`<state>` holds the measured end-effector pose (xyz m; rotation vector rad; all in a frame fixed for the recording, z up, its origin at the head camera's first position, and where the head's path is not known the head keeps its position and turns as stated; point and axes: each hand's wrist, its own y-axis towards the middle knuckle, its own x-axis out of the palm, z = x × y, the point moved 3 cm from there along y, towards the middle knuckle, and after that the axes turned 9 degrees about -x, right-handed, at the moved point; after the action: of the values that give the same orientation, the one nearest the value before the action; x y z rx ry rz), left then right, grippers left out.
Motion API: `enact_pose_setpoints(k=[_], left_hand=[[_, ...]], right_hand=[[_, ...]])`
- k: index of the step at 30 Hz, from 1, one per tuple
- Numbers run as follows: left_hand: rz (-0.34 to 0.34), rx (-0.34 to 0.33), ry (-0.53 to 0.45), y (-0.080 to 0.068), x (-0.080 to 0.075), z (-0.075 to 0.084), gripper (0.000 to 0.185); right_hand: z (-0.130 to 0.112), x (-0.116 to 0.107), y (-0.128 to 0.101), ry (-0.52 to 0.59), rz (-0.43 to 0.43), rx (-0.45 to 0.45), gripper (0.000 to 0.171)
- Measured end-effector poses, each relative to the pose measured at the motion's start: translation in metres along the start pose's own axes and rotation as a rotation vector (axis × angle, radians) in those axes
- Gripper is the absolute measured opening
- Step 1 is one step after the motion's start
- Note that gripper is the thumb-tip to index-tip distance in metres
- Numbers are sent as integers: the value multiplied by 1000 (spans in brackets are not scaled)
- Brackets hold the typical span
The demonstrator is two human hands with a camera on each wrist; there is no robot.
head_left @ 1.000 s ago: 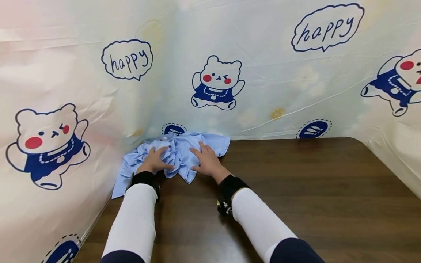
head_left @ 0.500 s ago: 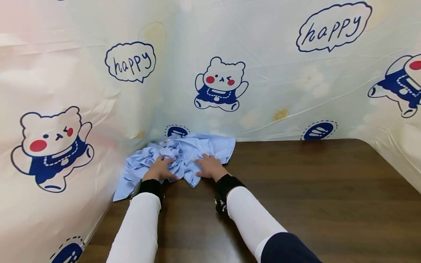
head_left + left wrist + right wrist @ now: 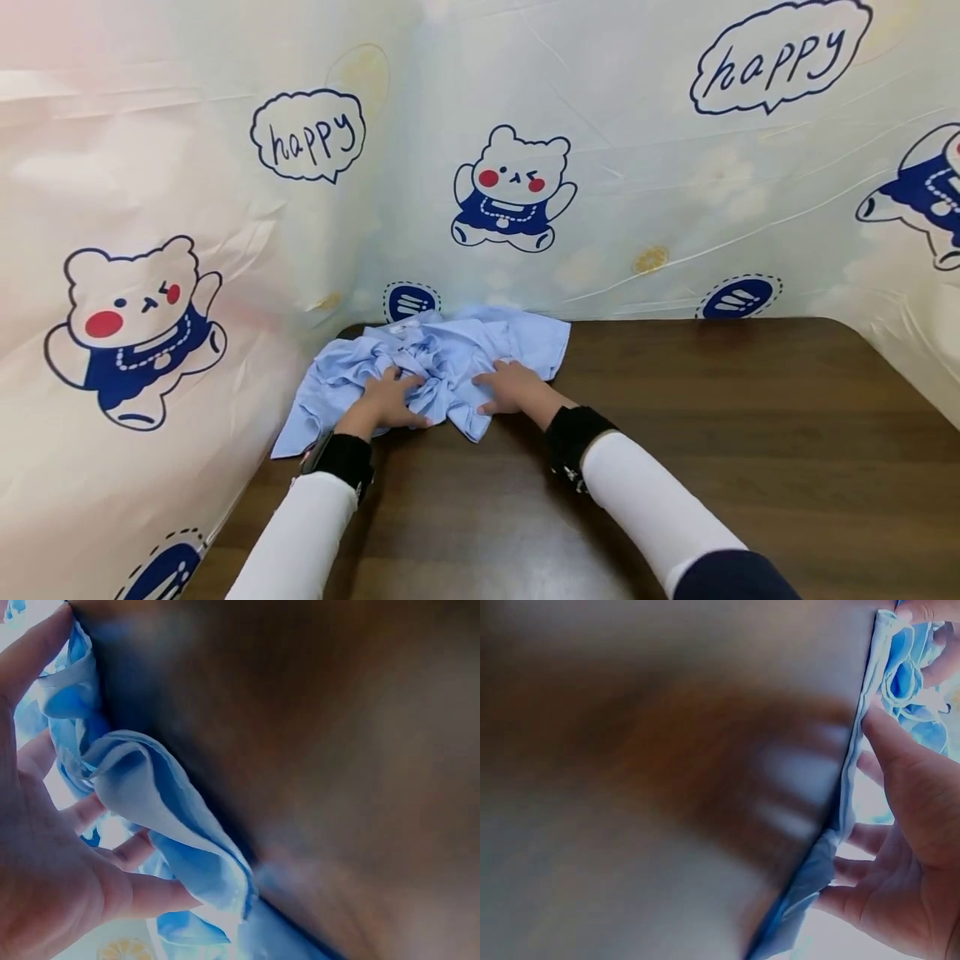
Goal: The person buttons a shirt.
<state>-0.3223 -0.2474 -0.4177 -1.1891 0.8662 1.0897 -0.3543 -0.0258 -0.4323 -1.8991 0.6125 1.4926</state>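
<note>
A crumpled light blue garment (image 3: 442, 354) lies in the back left corner of the dark wooden table (image 3: 712, 417). My left hand (image 3: 390, 398) grips a bunch of its folds, fingers curled into the fabric. Just to its right, my right hand (image 3: 512, 388) holds the garment's near edge. In the left wrist view the fingers of my left hand (image 3: 52, 855) wrap round blue folds (image 3: 157, 802). The right wrist view shows my right hand (image 3: 907, 855) with its thumb over and its fingers under the cloth edge (image 3: 844, 810). Both arms wear white sleeves and black wrist bands.
A plastic sheet printed with bears (image 3: 513, 187) and "happy" bubbles (image 3: 309, 135) rises along the table's back, left and right sides. The garment touches this sheet at the corner. Bare table top stretches to the right and toward me.
Both hands went from lying flat on the garment to curling into it. The fabric is now bunched up between them and has shifted a little to the right.
</note>
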Motion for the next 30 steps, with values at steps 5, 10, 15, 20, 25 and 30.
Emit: enact_pose_setpoints(k=[5, 10, 15, 20, 25, 30], left_hand=[[-9, 36, -15, -17, 5, 13, 76], [-23, 27, 0, -26, 8, 25, 78], [-35, 47, 42, -32, 16, 40, 77], [-36, 91, 52, -36, 21, 60, 75], [-45, 130, 75, -34, 29, 79, 75], [-57, 160, 99, -27, 38, 102, 75]], right_hand=[[2, 2, -29, -2, 26, -9, 60], [5, 2, -54, 41, 62, -38, 59], [13, 7, -77, 64, 72, -43, 58], [21, 11, -98, 83, 86, -45, 58], [31, 13, -120, 96, 94, -27, 58], [46, 18, -143, 108, 122, -16, 57]])
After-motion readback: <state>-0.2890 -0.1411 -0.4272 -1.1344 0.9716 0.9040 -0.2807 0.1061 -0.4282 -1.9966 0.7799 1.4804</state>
